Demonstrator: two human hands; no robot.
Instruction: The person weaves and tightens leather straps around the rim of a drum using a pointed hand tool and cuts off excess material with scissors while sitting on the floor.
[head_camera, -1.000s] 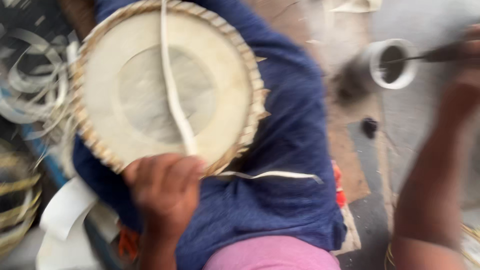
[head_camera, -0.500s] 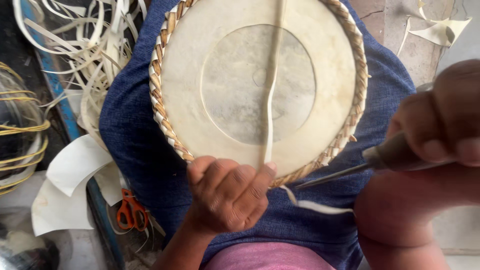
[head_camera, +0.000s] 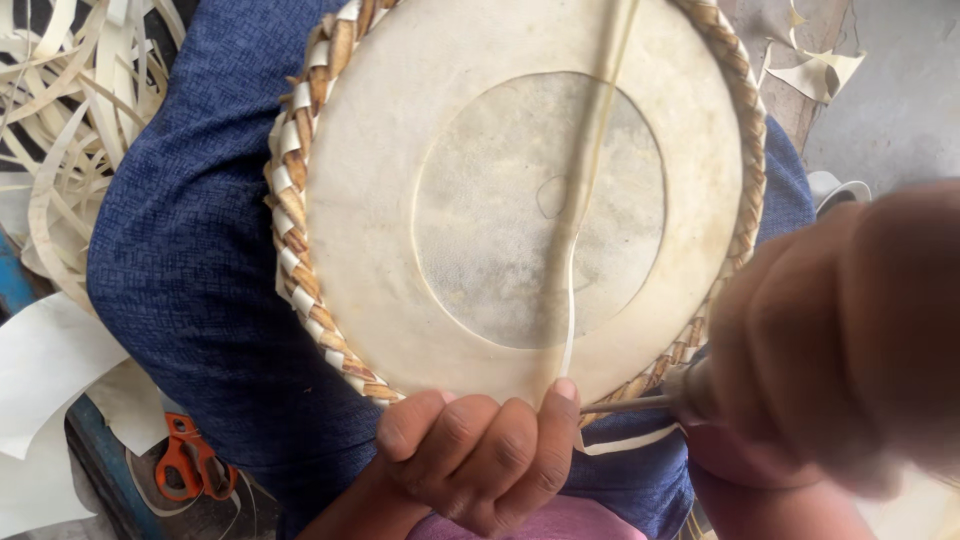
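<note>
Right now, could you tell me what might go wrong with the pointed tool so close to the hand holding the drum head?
1. The metal spike in the right hand points at the fingers of the left hand; a slip could jab them.
2. The tip works at the braided rim; pushed too far, it might pierce the pale skin.
3. The thin strip pinned under the left thumb looks narrow and could tear if pulled hard.

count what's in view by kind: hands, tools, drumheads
hands: 2, left hand and right hand
tools: 2, metal-tipped tool and orange-handled pliers
drumheads: 1, round drumhead with braided rim
total: 5
</note>
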